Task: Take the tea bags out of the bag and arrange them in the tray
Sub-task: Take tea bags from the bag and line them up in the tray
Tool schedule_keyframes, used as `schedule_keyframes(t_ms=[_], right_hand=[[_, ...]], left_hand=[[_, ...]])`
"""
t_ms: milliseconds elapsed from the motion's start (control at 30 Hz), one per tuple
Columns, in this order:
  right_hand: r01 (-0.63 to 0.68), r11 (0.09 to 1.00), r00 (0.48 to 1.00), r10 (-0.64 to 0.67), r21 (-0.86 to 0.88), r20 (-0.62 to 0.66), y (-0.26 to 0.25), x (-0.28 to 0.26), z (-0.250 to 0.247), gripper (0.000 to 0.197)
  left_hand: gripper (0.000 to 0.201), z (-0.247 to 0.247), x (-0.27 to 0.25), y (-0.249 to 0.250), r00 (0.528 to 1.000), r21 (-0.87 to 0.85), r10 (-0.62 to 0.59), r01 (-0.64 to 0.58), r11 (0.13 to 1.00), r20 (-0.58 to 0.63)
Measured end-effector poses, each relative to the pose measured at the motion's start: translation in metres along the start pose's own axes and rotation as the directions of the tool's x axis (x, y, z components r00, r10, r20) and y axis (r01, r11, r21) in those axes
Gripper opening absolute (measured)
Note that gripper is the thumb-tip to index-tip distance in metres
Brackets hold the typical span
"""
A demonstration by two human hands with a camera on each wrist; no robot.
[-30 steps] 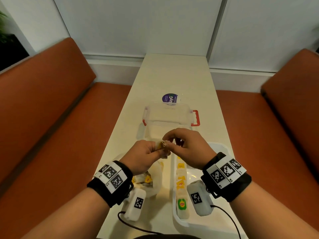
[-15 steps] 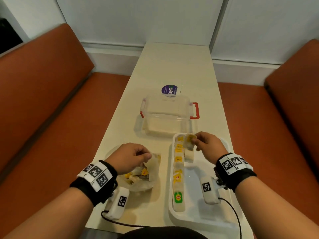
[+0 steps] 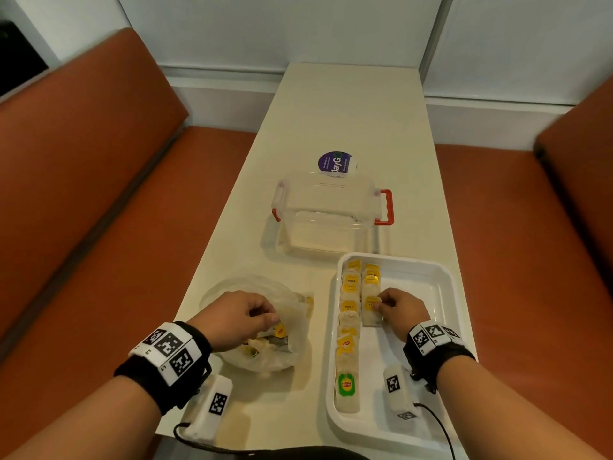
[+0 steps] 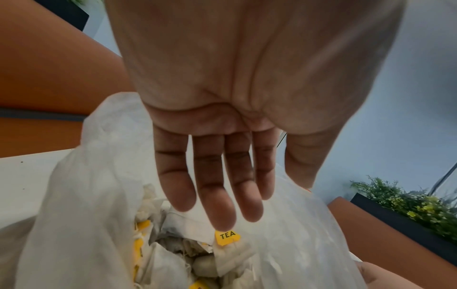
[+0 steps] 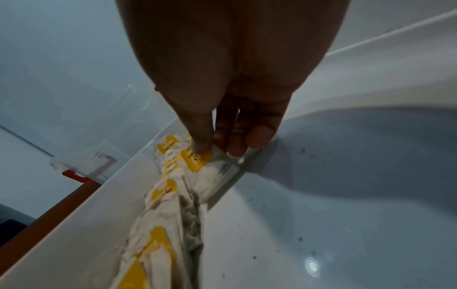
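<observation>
A crumpled clear plastic bag (image 3: 295,313) (image 4: 86,195) of tea bags lies on the table, left of the white tray (image 3: 444,280). My left hand (image 3: 270,315) (image 4: 264,203) reaches into its mouth with straight fingers, just above a yellow "TEA" tag (image 4: 227,236). A column of tea bags (image 3: 348,327) runs along the tray's left wall, with a short second column beside it. My right hand (image 3: 379,305) (image 5: 215,150) pinches a tea bag (image 3: 371,312) (image 5: 212,176) at its yellow tag. That tea bag lies on the tray floor in the second column.
A clear plastic box (image 3: 328,207) with red latches stands beyond the tray, a round purple sticker (image 3: 335,162) behind it. Orange benches (image 3: 83,210) flank the narrow table on both sides. The tray's right half (image 3: 414,327) is bare.
The hands, joined on one tea bag a second ago, have parted. The right hand carried it to the tray and then drew nearer along the second column. The left went into the bag.
</observation>
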State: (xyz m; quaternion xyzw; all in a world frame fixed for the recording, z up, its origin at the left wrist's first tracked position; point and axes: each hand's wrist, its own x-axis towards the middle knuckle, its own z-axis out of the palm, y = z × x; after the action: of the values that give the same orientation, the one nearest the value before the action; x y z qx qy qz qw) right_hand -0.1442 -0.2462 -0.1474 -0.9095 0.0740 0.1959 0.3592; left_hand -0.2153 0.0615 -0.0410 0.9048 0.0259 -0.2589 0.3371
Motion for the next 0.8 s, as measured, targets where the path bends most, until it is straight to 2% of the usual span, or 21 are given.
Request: schedule_keyframes(t_ms=[267, 367, 433, 500, 567, 633, 733, 800], right_hand=[[-0.029, 1.0, 0.997, 0.029, 0.0, -0.076, -0.005, 0.004, 0.002, 0.01], [-0.039, 0.999, 0.99, 0.041, 0.013, -0.133, -0.006, 0.002, 0.0, 0.024], [-0.007, 1.0, 0.981, 0.01, 0.017, -0.195, -0.014, -0.004, -0.003, 0.031], [0.081, 0.996, 0.97, -0.07, 0.038, -0.232, -0.035, -0.015, -0.005, 0.03], [0.19, 0.981, 0.963, -0.179, 0.038, -0.199, -0.065, -0.029, -0.001, 0.027], [0.285, 0.958, 0.955, -0.286, -0.022, -0.077, -0.097, -0.043, 0.008, 0.03], [0.351, 0.917, 0.933, -0.326, -0.19, 0.152, -0.129, -0.061, 0.031, 0.05], [0.352, 0.896, 0.928, -0.296, -0.27, 0.228, -0.136, -0.066, 0.047, 0.06]], left_hand=[[0.012, 0.003, -0.002, -0.004, 1.0, 0.04, -0.016, 0.016, 0.999, -0.005], [0.016, 0.001, -0.007, -0.007, 1.0, 0.049, -0.023, 0.024, 0.999, -0.015], [0.013, -0.001, -0.011, -0.01, 0.998, 0.074, -0.021, 0.026, 0.997, -0.062], [0.012, -0.003, -0.012, -0.014, 0.993, 0.194, -0.003, 0.027, 0.981, -0.12], [0.012, -0.002, -0.01, -0.016, 0.985, 0.375, 0.036, 0.03, 0.926, -0.167], [0.016, 0.003, -0.008, -0.018, 0.981, 0.576, 0.107, 0.007, 0.818, -0.163], [0.019, 0.016, -0.008, -0.02, 0.981, 0.775, 0.191, -0.107, 0.623, -0.019], [0.026, 0.024, -0.011, -0.02, 0.976, 0.817, 0.208, -0.174, 0.549, 0.068]])
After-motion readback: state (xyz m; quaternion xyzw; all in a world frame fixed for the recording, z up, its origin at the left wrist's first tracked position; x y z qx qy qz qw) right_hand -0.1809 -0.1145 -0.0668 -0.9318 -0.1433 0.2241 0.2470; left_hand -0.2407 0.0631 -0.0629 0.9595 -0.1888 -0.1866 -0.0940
